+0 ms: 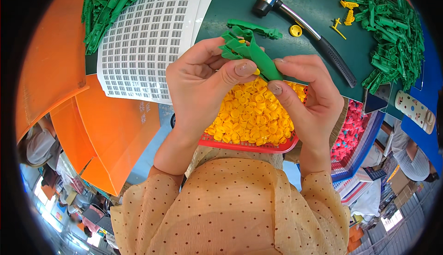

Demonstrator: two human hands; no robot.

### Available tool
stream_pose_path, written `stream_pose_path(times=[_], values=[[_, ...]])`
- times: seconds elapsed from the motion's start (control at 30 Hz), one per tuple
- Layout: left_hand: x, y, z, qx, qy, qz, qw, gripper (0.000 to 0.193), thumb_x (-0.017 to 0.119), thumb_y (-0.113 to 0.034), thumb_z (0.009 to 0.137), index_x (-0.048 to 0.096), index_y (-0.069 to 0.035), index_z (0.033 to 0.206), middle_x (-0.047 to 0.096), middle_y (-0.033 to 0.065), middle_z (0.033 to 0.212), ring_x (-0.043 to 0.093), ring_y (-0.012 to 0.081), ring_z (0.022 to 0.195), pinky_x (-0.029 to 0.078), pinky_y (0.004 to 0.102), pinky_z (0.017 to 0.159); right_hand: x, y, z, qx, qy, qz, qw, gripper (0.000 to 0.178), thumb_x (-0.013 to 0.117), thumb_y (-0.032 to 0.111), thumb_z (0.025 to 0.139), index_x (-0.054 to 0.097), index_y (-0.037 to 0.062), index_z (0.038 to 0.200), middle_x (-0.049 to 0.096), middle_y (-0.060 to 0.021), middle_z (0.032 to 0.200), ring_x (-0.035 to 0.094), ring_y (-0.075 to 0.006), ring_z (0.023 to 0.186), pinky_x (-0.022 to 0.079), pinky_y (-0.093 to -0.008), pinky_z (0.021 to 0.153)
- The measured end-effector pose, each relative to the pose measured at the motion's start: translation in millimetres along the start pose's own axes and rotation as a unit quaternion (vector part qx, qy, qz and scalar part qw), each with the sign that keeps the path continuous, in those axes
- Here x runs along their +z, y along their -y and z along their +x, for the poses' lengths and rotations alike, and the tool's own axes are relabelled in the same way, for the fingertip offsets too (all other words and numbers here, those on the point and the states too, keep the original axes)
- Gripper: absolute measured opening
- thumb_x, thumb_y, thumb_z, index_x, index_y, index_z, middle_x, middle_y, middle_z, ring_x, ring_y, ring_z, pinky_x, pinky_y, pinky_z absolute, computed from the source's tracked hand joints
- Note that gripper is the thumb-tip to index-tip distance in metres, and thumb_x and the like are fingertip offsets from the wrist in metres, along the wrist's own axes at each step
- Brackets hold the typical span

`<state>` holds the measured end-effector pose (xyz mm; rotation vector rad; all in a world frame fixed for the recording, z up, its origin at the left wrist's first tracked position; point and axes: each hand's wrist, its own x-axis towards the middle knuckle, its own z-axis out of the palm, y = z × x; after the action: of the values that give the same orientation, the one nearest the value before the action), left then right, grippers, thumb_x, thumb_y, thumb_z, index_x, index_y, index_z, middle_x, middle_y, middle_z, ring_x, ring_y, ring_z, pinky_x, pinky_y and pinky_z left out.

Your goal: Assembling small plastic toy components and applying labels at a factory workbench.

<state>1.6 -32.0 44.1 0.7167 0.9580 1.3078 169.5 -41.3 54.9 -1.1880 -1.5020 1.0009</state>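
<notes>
Between both hands is a green plastic toy part [256, 57], a curved hollow shell with a jagged open end and bits of yellow showing at it. My left hand [205, 68] grips its left side, the thumb pressed along the lower edge beside a small yellow piece. The thumb and forefinger of my right hand [307, 86] pinch its right end. Just below the hands, a red basket [249, 149] holds many small yellow cup-shaped caps [251, 114]. Beyond them on the dark green table lie a long green piece [254, 28] and one yellow cap [296, 30].
A hammer [300, 17] with a black grip lies across the table. Green parts pile up at the right [392, 38] and far left [113, 6]. White sticker sheets [143, 38] cover the left side, near orange boxes [110, 130]. Pink pieces [350, 126] fill a crate at the right.
</notes>
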Motion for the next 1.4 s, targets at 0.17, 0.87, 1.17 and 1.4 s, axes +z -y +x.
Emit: stream_pose_path(times=[0.17, 0.87, 1.17, 1.4], values=[[0, 1, 0, 0.003, -0.003, 0.011, 1.0, 0.029, 0.069, 0.001, 0.08, 0.06, 0.007, 0.107, 0.068, 0.0127, 0.092, 0.066, 0.0161, 0.083, 0.057, 0.0266, 0.073, 0, 0, 1, -0.007, 0.017, 0.003, 1.0, 0.024, 0.073, -0.003, 0.072, 0.065, -0.0007, 0.095, 0.064, -0.0118, 0.092, 0.062, -0.0216, 0.085, 0.05, -0.0288, 0.073], [0, -2, -11, 0.174, 0.185, 0.376, 0.891, 0.035, 0.072, -0.003, 0.07, 0.06, 0.001, 0.103, 0.065, 0.0122, 0.096, 0.066, 0.0261, 0.079, 0.052, 0.0296, 0.065, -14, 10, 14, -0.034, 0.116, 0.014, 0.993, 0.034, 0.076, 0.014, 0.07, 0.066, -0.0027, 0.098, 0.06, -0.0141, 0.104, 0.057, -0.0231, 0.097, 0.047, -0.0318, 0.084], [8, 1, -13, 0.044, 0.111, 0.213, 0.97, 0.033, 0.068, -0.013, 0.085, 0.058, 0.004, 0.111, 0.068, 0.0109, 0.095, 0.066, 0.0169, 0.084, 0.053, 0.0268, 0.074, -2, 9, 7, -0.034, 0.01, 0.044, 0.998, 0.038, 0.079, 0.01, 0.068, 0.064, -0.0012, 0.1, 0.06, -0.0121, 0.103, 0.059, -0.0222, 0.09, 0.048, -0.03, 0.077], [7, 5, -4, -0.014, 0.076, -0.034, 0.996, 0.031, 0.063, -0.003, 0.087, 0.055, 0.005, 0.116, 0.064, 0.0146, 0.105, 0.063, 0.0176, 0.097, 0.054, 0.028, 0.082, 12, -7, -3, -0.193, -0.044, -0.196, 0.96, 0.038, 0.075, -0.002, 0.067, 0.063, 0.0018, 0.102, 0.062, -0.0097, 0.097, 0.06, -0.0243, 0.081, 0.047, -0.0306, 0.065]])
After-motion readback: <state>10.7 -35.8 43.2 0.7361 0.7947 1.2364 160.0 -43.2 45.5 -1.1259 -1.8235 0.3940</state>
